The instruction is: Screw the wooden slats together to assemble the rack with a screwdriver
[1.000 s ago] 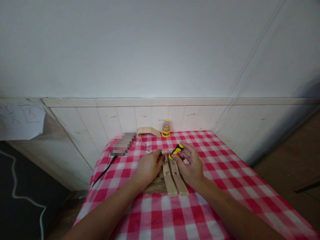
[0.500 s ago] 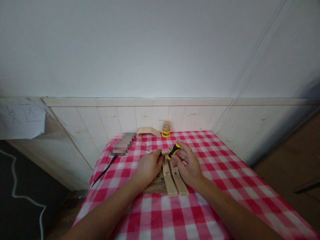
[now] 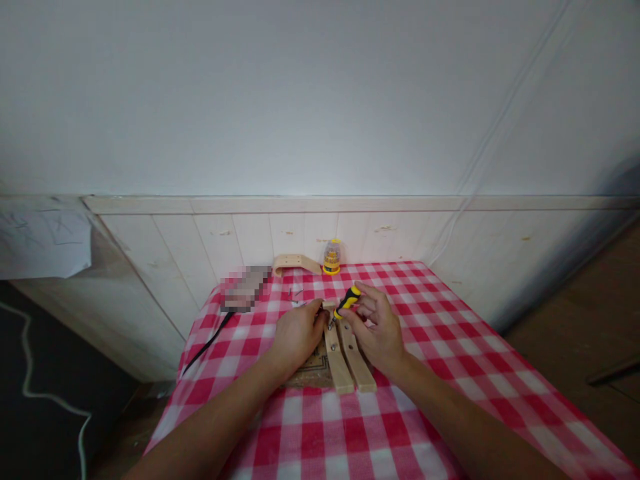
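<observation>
My right hand (image 3: pixel 376 328) is closed around a yellow and black screwdriver (image 3: pixel 347 302), which slants down to the left. Its tip meets a screw near the far end of a pale wooden piece (image 3: pixel 341 373). A second screw (image 3: pixel 333 347) sits lower on that same piece. My left hand (image 3: pixel 299 331) has its fingers bent and pressed against the far left side of the wood, gripping it. Beside it on the right lies another wooden piece (image 3: pixel 363 373) with dark holes. Under my left hand is a flat brown board (image 3: pixel 310 377) with dark markings, partly covered.
At the back stand a bent wooden part (image 3: pixel 295 261) and a yellow-based clear bit container (image 3: pixel 331 259). Several loose screws (image 3: pixel 295 293) lie nearer. A blurred-out object with a black strap (image 3: pixel 210 341) rests at the left on the checked tablecloth (image 3: pixel 440 387).
My right hand's fingers have shifted slightly on the screwdriver handle, which has turned a little. Its tip stays at the same screw, and my left hand keeps its place.
</observation>
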`<action>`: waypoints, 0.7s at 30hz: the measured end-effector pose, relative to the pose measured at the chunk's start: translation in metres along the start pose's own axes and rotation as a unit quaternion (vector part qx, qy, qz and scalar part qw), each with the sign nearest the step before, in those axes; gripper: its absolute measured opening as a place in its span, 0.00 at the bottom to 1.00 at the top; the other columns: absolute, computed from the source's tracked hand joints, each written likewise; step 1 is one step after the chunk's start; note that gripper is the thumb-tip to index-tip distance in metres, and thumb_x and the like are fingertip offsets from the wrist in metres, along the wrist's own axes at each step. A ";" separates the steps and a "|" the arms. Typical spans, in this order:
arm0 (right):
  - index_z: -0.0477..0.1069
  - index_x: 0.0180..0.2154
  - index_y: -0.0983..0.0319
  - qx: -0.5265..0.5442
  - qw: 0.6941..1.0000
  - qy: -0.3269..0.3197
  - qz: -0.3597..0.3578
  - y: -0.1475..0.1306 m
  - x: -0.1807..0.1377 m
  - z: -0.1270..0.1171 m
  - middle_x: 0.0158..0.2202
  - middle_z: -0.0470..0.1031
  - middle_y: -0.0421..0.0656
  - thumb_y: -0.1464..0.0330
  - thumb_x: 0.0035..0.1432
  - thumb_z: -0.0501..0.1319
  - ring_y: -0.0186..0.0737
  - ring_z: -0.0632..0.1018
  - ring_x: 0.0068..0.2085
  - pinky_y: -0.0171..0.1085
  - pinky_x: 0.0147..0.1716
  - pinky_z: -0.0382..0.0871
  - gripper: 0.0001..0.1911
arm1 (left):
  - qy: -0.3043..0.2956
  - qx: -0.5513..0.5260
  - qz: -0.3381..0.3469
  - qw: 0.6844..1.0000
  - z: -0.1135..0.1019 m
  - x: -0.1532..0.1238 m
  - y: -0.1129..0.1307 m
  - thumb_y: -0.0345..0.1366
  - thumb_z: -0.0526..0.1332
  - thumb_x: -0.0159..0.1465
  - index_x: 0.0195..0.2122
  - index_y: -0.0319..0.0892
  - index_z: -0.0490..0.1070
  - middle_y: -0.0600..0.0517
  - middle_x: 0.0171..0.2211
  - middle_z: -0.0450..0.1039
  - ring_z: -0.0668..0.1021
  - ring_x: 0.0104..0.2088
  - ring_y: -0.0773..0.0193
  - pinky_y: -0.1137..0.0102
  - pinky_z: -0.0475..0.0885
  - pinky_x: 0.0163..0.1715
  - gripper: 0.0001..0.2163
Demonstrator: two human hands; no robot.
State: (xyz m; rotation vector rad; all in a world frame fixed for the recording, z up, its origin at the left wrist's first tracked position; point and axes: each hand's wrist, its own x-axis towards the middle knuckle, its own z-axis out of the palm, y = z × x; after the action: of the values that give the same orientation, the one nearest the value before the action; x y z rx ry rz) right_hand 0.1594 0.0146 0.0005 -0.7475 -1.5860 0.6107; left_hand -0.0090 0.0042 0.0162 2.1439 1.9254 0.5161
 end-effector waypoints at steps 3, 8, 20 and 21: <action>0.64 0.56 0.56 0.005 1.000 0.001 -0.010 -0.001 0.000 0.000 0.40 0.81 0.44 0.68 0.60 0.66 0.41 0.84 0.36 0.40 0.35 0.81 0.23 | -0.001 0.000 0.001 1.000 0.001 0.000 0.000 0.42 0.50 0.71 0.49 0.46 0.71 0.47 0.41 0.81 0.82 0.42 0.55 0.68 0.69 0.36 0.14; 0.64 0.55 0.56 -0.003 1.000 0.010 -0.016 0.002 -0.001 0.000 0.36 0.80 0.42 0.69 0.60 0.67 0.38 0.82 0.31 0.36 0.28 0.77 0.23 | 0.002 0.004 -0.002 1.000 0.001 0.000 0.000 0.42 0.50 0.71 0.50 0.46 0.71 0.47 0.41 0.81 0.82 0.42 0.55 0.68 0.70 0.37 0.14; 0.62 0.58 0.56 -0.065 0.996 0.020 -0.055 -0.001 -0.004 -0.004 0.32 0.76 0.38 0.70 0.61 0.65 0.36 0.78 0.28 0.35 0.27 0.75 0.25 | 0.002 0.007 -0.003 1.000 0.002 -0.001 -0.001 0.43 0.50 0.71 0.51 0.46 0.71 0.46 0.41 0.81 0.82 0.42 0.54 0.68 0.70 0.37 0.15; 0.63 0.58 0.56 -0.072 0.995 0.017 -0.060 -0.002 -0.005 -0.005 0.32 0.76 0.39 0.70 0.61 0.65 0.36 0.79 0.29 0.35 0.27 0.75 0.25 | 0.000 0.006 -0.004 1.000 0.002 -0.001 0.000 0.43 0.50 0.71 0.52 0.46 0.70 0.46 0.41 0.81 0.82 0.42 0.55 0.68 0.70 0.37 0.15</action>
State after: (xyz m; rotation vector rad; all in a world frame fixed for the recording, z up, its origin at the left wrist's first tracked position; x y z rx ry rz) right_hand 0.1640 0.0097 -0.0005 -0.7598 -1.6434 0.3973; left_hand -0.0086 0.0038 0.0142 2.1427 1.9418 0.5054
